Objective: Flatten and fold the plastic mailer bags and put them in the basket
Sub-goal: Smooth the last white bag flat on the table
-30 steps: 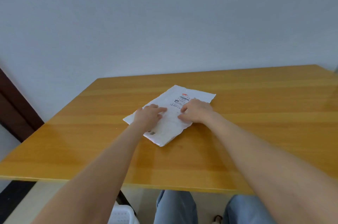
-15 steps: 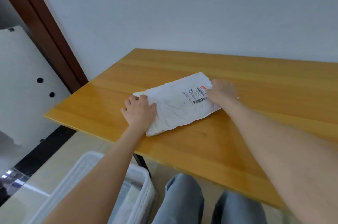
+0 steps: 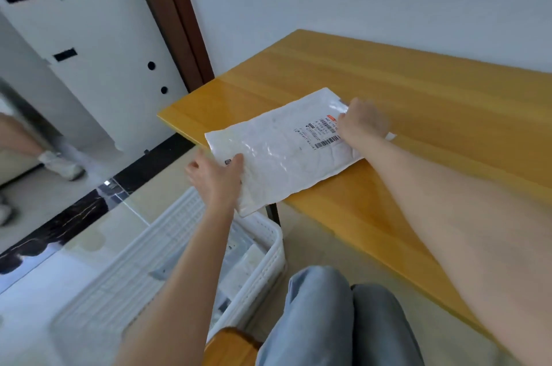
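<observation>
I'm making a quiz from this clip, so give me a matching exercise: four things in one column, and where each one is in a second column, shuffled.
Things:
1. left hand
2. right hand
3. white mailer bag
4. white plastic basket

Places:
A. on the floor beside the wooden table
B. gripping the bag's end that hangs past the table edge
C. gripping the bag's end by the barcode label
D. partly over the table, partly past its edge

Pairs: 1-B, 2-C, 3-D, 4-A

Left hand (image 3: 219,178) pinching, thumb on top; right hand (image 3: 363,123) curled, fingers (image 3: 343,117) gripping; both arms extended.
</observation>
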`<act>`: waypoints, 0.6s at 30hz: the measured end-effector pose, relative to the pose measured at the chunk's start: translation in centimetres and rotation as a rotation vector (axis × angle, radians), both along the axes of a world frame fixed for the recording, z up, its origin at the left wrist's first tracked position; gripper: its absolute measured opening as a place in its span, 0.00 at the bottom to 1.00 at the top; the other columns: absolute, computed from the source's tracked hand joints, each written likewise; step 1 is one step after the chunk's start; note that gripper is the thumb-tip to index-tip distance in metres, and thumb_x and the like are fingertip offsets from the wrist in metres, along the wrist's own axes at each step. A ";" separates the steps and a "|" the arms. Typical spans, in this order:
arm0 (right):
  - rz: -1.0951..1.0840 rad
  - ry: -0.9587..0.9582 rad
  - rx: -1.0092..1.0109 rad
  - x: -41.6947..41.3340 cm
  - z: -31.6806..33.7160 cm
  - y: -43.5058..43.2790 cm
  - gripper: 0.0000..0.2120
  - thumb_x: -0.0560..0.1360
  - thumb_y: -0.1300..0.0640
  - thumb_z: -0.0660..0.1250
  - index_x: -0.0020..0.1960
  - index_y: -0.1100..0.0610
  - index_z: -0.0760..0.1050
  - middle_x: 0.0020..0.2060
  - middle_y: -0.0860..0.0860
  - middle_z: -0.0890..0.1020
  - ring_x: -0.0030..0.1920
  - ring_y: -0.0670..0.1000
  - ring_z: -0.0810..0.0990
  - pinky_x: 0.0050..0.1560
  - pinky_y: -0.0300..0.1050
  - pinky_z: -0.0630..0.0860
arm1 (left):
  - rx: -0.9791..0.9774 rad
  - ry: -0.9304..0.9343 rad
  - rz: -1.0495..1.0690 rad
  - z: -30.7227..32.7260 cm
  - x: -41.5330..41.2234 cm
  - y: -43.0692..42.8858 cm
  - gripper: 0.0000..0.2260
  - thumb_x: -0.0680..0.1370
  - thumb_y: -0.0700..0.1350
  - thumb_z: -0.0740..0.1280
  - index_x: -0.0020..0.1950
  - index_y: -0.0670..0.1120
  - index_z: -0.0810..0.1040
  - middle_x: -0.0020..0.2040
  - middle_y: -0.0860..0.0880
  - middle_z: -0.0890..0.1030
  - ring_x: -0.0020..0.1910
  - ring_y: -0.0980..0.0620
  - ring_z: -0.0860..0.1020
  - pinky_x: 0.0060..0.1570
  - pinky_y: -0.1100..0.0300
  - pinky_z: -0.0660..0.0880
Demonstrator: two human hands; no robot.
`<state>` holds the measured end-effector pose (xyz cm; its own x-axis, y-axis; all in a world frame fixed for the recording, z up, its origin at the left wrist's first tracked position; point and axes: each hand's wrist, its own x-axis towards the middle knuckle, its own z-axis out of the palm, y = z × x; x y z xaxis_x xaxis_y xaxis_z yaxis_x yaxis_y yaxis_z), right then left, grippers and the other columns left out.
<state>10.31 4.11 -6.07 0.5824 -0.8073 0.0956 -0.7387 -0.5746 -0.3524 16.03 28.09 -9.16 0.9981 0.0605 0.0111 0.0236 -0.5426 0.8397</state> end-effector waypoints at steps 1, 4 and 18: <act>0.031 -0.005 -0.001 0.8 0.0 1.0 0.15 0.80 0.55 0.58 0.64 0.58 0.71 0.63 0.56 0.73 0.62 0.58 0.73 0.51 0.48 0.69 | -0.125 0.073 0.016 -0.3 0.0 1.3 0.27 0.74 0.50 0.70 0.69 0.44 0.65 0.63 0.45 0.71 0.57 0.47 0.74 0.49 0.55 0.73; 0.131 -0.041 -0.003 3.2 0.0 5.0 0.14 0.79 0.57 0.59 0.63 0.57 0.72 0.60 0.55 0.75 0.60 0.58 0.75 0.48 0.47 0.67 | -0.360 0.226 0.066 -2.0 0.2 5.7 0.11 0.76 0.48 0.70 0.51 0.43 0.75 0.48 0.46 0.80 0.41 0.50 0.79 0.37 0.58 0.76; 0.751 -0.131 -0.073 8.9 -6.5 29.5 0.12 0.79 0.57 0.59 0.62 0.55 0.69 0.58 0.53 0.76 0.61 0.56 0.71 0.47 0.48 0.67 | -0.232 0.342 0.415 -13.3 -0.2 27.0 0.04 0.76 0.40 0.61 0.50 0.42 0.71 0.45 0.43 0.77 0.45 0.44 0.76 0.52 0.47 0.77</act>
<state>19.16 33.58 -12.61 0.9525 -0.1883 0.2395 -0.0955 -0.9310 -0.3522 15.79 55.13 -22.47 0.8350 0.4095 -0.3676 0.4852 -0.2329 0.8428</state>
